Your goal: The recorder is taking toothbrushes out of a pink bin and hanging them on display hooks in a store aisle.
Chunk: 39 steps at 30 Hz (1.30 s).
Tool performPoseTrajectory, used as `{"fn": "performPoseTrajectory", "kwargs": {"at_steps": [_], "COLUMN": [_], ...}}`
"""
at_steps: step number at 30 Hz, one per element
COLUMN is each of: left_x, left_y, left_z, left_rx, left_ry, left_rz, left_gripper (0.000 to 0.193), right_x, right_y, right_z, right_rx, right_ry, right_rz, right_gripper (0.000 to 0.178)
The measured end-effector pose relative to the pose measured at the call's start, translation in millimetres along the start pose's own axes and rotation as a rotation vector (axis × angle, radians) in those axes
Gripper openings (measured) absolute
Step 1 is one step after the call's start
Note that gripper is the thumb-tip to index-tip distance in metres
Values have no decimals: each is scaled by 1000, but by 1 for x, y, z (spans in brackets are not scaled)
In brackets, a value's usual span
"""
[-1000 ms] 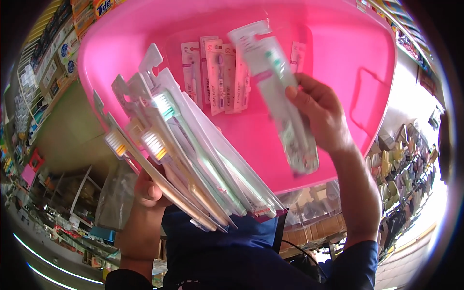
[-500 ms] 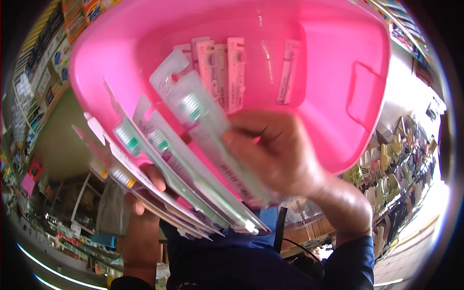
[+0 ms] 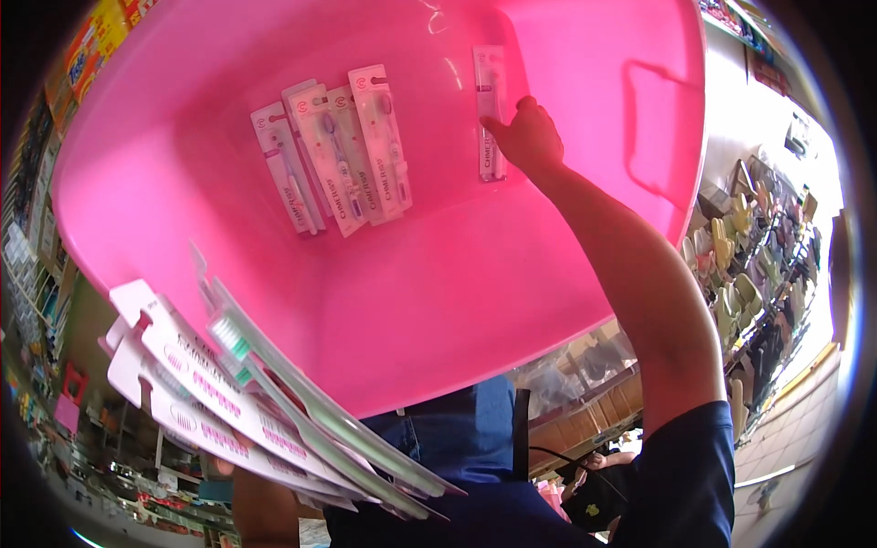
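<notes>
My left hand [image 3: 225,467], mostly hidden, grips a fanned bundle of toothbrush packs [image 3: 219,388] at the lower left. Some show white printed backs; others show green brushes under clear plastic. My right hand [image 3: 532,142] reaches far into a large pink tub [image 3: 429,301], thumb and forefinger apart. Its thumb lies over a single toothbrush pack [image 3: 489,82] standing against the tub's inner surface; firm contact cannot be made out. To the left of that pack, several more toothbrush packs [image 3: 343,173] lie side by side, partly overlapping.
The tub has a moulded handle outline [image 3: 630,128] on its right wall. Footwear hangs on a rack [image 3: 731,274] at the right. Stocked shelves [image 3: 36,210] line the left side. Below the tub's near rim are clear plastic bags [image 3: 585,365] and another person in dark clothing [image 3: 594,498].
My right hand has left the held bundle and moved away into the tub, to the single pack. The bundle in my left hand has turned, showing printed backs. The tub appears shifted left.
</notes>
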<state>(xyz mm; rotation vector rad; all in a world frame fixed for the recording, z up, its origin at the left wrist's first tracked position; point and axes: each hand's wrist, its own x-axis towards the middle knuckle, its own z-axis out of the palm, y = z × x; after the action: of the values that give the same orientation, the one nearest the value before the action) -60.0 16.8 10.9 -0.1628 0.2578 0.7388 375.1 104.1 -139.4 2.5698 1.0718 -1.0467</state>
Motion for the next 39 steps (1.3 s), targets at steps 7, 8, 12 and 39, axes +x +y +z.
{"fn": "performPoseTrajectory", "kwargs": {"at_steps": [7, 8, 12, 39], "left_x": [-25, -30, -22, 39], "left_y": [-7, -9, -12, -22], "left_z": [-4, -3, -3, 50], "left_rx": [-30, -39, -40, 172], "left_ry": [-6, -8, -15, 551], "left_rz": [-42, -49, -48, 112], "left_gripper": [55, 56, 57, 46], "right_x": [2, 2, -13, -108], "right_y": [26, 27, -8, -57], "right_z": [53, 54, 18, -83], "right_rx": [-3, 6, 395, 1266], "right_ry": [229, 290, -42, -792], "right_rz": [77, 100, 121, -203], "right_gripper": [53, 51, 60, 21]}}
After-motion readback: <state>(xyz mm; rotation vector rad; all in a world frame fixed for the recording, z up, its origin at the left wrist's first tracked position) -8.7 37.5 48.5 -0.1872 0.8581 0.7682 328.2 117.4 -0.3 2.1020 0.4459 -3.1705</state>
